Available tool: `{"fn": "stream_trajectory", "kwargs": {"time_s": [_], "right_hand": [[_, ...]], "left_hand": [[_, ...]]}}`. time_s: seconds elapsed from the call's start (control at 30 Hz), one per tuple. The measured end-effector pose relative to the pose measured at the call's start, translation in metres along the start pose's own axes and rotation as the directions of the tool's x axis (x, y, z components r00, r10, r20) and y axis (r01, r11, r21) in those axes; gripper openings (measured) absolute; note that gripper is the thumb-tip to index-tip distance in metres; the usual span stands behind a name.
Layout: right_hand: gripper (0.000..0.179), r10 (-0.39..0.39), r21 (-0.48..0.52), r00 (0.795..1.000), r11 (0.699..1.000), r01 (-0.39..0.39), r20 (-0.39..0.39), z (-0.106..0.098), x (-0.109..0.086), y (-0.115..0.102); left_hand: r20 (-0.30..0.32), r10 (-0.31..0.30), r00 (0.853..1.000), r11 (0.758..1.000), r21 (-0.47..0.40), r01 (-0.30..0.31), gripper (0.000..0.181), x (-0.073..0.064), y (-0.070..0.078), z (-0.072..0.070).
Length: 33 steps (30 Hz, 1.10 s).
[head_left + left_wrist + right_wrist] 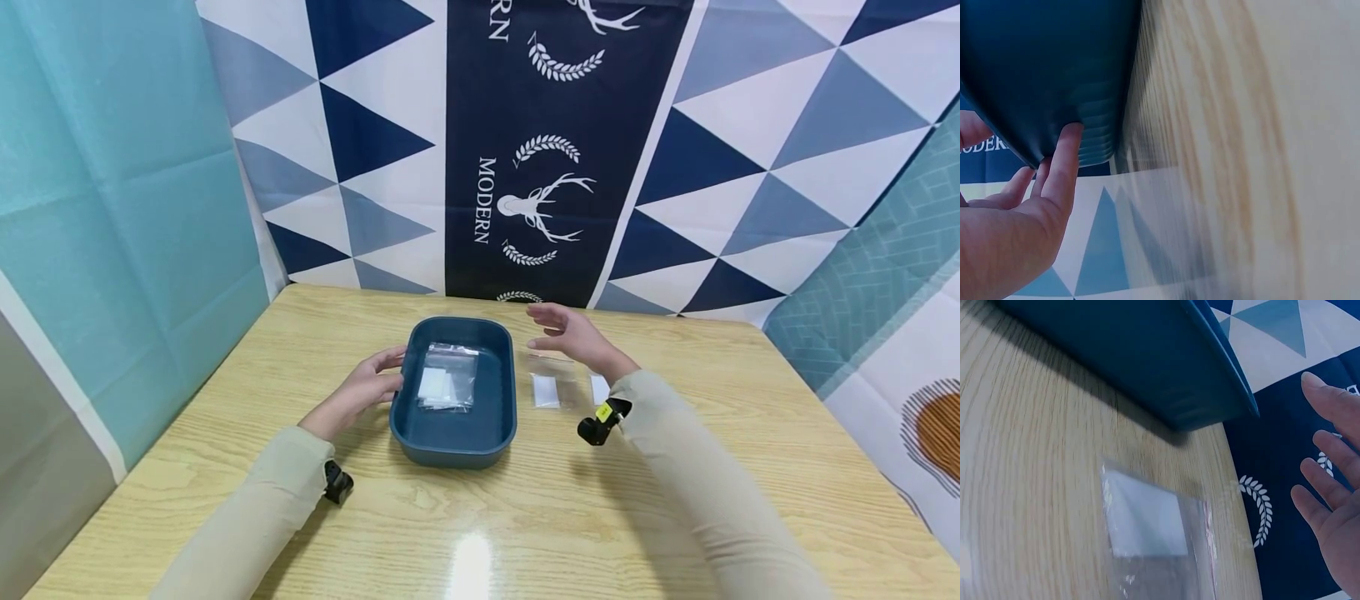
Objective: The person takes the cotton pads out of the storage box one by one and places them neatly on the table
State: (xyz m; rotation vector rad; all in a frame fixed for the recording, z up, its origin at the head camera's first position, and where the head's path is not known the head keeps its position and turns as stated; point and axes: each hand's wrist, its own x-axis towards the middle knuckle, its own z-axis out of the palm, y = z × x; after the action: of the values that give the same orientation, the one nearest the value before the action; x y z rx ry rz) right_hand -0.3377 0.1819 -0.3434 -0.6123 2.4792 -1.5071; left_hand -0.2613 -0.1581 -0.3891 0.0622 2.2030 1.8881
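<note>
A dark blue rectangular bin (453, 457) stands on the table in the head view. Inside it lie overlapping clear zip bags (448, 379) with white inserts. My left hand (367, 385) is at the bin's left side; in the left wrist view its extended fingers (1063, 169) touch the outer wall. To the right of the bin, my right hand (570, 335) hovers with spread fingers, holding nothing. Just below it on the table lies a clear zip bag (546, 390) with a white insert. A second white insert (599, 389) shows beside it, partly hidden by my right wrist.
The light wood table (420, 533) ends at the back against a patterned cloth (390, 208) with triangles and deer heads. A teal cloth (127, 183) hangs along the left side. Another patterned cloth (892, 292) borders the right edge.
</note>
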Motion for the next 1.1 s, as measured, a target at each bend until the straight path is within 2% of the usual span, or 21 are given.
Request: {"fn": "stream_trajectory", "kwargs": {"time_s": [0.2,0.47,0.7,1.1], "right_hand": [[0.061,0.027,-0.023,1.000,0.999,-0.027,0.004,0.007,0.003,-0.016],[0.059,-0.001,-0.014,1.000,1.000,0.001,-0.009,0.014,0.015,-0.014],[0.059,0.009,-0.016,1.000,1.000,-0.010,-0.025,0.018,0.021,-0.016],[0.057,0.001,0.017,1.000,1.000,0.000,-0.007,0.030,0.029,-0.024]], "left_hand": [[-0.002,0.001,1.000,1.000,0.002,-0.001,0.062,0.001,0.000,0.000],[0.003,0.001,1.000,1.000,0.005,-0.001,0.062,0.000,0.001,0.000],[0.005,-0.003,1.000,1.000,0.002,0.003,0.062,0.000,0.001,0.000],[0.003,-0.011,1.000,1.000,0.000,0.011,0.062,0.000,0.002,0.001]]}}
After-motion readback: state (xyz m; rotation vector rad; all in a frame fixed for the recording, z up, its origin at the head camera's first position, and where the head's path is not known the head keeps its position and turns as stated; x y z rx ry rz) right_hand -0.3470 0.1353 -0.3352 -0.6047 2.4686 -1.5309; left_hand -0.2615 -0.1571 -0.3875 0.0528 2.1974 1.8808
